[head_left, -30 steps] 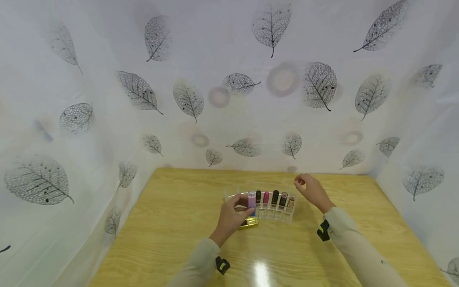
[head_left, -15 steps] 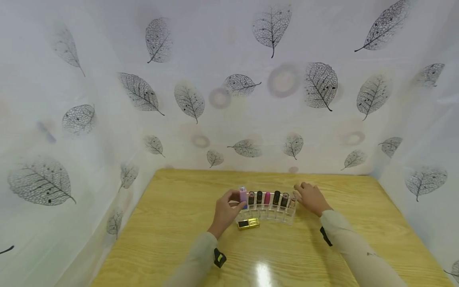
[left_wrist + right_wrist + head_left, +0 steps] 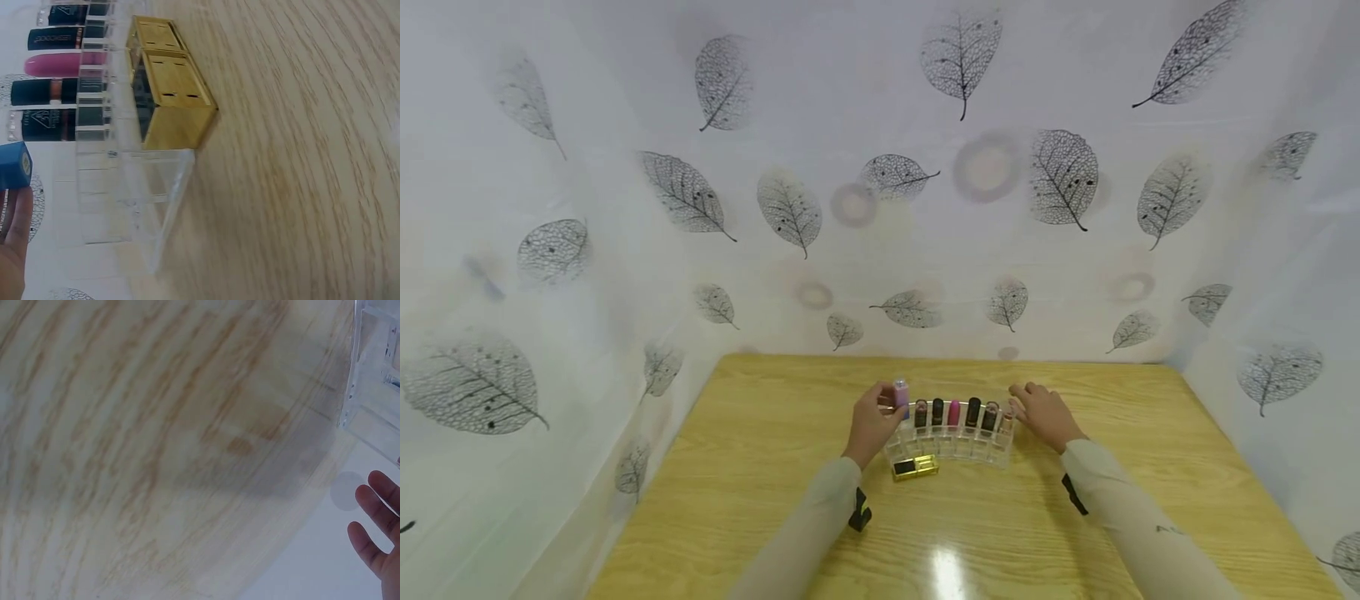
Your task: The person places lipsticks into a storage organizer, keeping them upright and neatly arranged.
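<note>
My left hand (image 3: 868, 427) pinches a lipstick tube (image 3: 901, 400), pink-purple above and blue at the lower end. It is held upright over the left end of a clear acrylic lipstick organizer (image 3: 951, 452). The left wrist view shows the tube's blue end (image 3: 14, 165) apart from the bare slots (image 3: 100, 215) beside it. My right hand (image 3: 1047, 417) is at the organizer's right end, fingertips right by its edge. Its fingers (image 3: 374, 509) look loose and spread in the right wrist view; thumb and index finger are out of that frame.
In the organizer's back row stand several lipsticks, mostly black, with a bright pink one (image 3: 954, 414) among them and a rose-gold one (image 3: 1007, 422) rightmost. A gold-and-black lipstick (image 3: 916, 467) lies on the wooden table (image 3: 760, 500) before the front left. Leaf-printed sheeting (image 3: 880, 250) surrounds the table.
My left hand has carried the lipstick tube left and upward, from before the organizer to over its left end. My right hand has come down to the organizer's right end.
</note>
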Available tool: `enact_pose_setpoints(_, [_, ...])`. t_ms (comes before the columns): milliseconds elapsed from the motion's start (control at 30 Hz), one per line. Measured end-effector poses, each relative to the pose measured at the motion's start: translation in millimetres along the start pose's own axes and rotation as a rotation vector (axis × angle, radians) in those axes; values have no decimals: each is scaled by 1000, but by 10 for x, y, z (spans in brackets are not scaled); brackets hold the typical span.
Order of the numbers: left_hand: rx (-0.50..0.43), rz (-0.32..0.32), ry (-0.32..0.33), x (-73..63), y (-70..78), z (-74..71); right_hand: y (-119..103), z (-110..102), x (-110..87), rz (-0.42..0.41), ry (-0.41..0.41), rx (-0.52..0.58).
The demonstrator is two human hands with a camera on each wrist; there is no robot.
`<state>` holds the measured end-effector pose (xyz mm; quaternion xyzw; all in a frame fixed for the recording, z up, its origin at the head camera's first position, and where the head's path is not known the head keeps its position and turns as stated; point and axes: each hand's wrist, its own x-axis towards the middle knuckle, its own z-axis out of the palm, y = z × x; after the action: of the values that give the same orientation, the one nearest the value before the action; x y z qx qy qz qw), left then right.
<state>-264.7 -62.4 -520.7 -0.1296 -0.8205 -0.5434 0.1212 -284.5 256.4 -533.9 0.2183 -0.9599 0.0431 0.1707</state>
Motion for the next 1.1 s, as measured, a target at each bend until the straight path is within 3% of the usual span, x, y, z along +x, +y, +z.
enact_pose_setpoints(267, [41,34,-22,-5,-157,83,-25,-14,-5,6,2,26])
enact_pose_setpoints(733, [90,98,-16,-118,-151,110,-4,26,-12,1,25,30])
enact_pose_setpoints(1100, [116,124,47,-136,-177,178,-12,13,-6,14,16,74])
